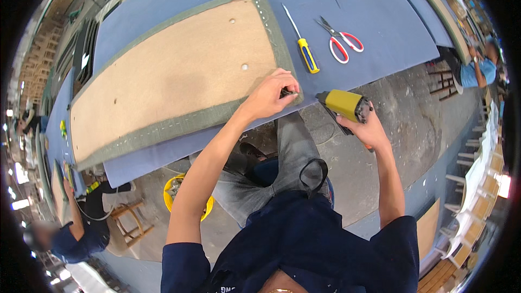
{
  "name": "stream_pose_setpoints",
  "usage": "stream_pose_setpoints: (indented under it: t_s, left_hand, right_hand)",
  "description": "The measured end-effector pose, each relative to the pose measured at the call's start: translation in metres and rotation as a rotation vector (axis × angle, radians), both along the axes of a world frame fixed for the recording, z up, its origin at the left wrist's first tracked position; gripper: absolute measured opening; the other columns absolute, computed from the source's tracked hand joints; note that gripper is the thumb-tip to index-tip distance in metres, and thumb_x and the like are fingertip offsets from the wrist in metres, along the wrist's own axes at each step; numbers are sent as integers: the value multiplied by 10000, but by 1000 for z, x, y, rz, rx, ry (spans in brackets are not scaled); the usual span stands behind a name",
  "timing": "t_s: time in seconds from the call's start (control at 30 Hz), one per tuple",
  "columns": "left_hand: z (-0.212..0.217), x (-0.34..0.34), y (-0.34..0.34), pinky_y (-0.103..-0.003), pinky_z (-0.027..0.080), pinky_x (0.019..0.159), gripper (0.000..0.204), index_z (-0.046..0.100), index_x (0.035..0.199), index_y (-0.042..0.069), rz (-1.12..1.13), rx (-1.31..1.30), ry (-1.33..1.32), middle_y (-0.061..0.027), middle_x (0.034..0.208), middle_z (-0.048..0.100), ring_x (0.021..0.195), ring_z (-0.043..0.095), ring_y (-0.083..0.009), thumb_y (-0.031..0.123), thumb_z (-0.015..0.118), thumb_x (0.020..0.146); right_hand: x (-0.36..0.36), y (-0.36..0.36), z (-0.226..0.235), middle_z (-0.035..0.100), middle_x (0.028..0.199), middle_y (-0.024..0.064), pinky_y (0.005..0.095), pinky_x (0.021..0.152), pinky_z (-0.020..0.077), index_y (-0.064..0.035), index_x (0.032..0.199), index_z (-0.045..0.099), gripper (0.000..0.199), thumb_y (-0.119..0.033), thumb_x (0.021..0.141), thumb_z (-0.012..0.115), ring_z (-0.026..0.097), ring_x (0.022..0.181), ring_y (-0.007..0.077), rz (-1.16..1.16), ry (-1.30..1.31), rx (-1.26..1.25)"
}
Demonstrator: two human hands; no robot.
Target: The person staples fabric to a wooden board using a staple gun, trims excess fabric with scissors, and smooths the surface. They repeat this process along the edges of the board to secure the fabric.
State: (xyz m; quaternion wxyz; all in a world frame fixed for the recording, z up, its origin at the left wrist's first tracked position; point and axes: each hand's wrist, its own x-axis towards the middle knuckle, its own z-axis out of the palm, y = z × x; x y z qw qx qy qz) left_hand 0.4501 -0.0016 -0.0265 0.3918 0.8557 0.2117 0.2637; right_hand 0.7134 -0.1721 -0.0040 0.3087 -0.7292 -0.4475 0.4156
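A tan board panel (179, 65) lies on the blue-covered table, its edges wrapped in grey-green fabric (179, 125) with rows of staples along it. At the panel's near right corner my left hand (274, 93) is closed, its fingers pinching the fabric there. My right hand (370, 130) grips a yellow-green staple gun (344, 104) by its handle. The gun's nose points at the corner, a little to the right of my left hand and apart from it. Part of the pinched fabric is hidden under my fingers.
On the table lie a screwdriver (307, 54) with a yellow and blue handle and scissors (341, 40) with red and white handles. A yellow bucket (168, 199) stands on the floor by my legs. Other people work at the left (81, 233) and right (475, 70).
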Motion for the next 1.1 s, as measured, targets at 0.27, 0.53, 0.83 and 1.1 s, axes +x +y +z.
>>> stream_pose_setpoints:
  t_s: [0.27, 0.53, 0.83, 1.1]
  left_hand:
    - [8, -26, 15, -434, 445, 1096, 249, 527, 783, 37, -35, -172, -15, -45, 932, 729, 1082, 613, -271, 18, 774, 809]
    - [12, -31, 23, -394, 436, 1067, 243, 550, 746, 54, -45, -281, -13, -39, 945, 748, 1126, 574, -218, -4, 779, 803]
    - [5, -28, 23, -370, 443, 1014, 137, 630, 806, 33, -72, -332, -28, -49, 927, 715, 1091, 563, -221, -11, 761, 809]
    - [-2, -25, 21, -403, 470, 933, 95, 665, 864, 29, -45, -199, -31, -67, 907, 679, 1085, 565, -262, 18, 749, 822]
  right_hand:
    - [-39, 29, 51, 712, 1223, 105, 342, 1010, 506, 29, 1305, 558, 654, -226, 807, 895, 667, 1125, 184, 45, 93, -115]
    - [-41, 48, 44, 706, 1232, 95, 346, 1015, 502, 18, 1317, 555, 676, -241, 797, 902, 670, 1114, 185, 157, 79, -39]
    - [-6, 71, 40, 661, 1052, 124, 426, 909, 510, -89, 1229, 656, 572, -250, 729, 882, 601, 1071, 325, 621, -434, 263]
    - [-29, 117, 80, 637, 1024, 182, 464, 861, 510, -82, 1198, 661, 550, -265, 719, 861, 613, 977, 391, 774, -654, -39]
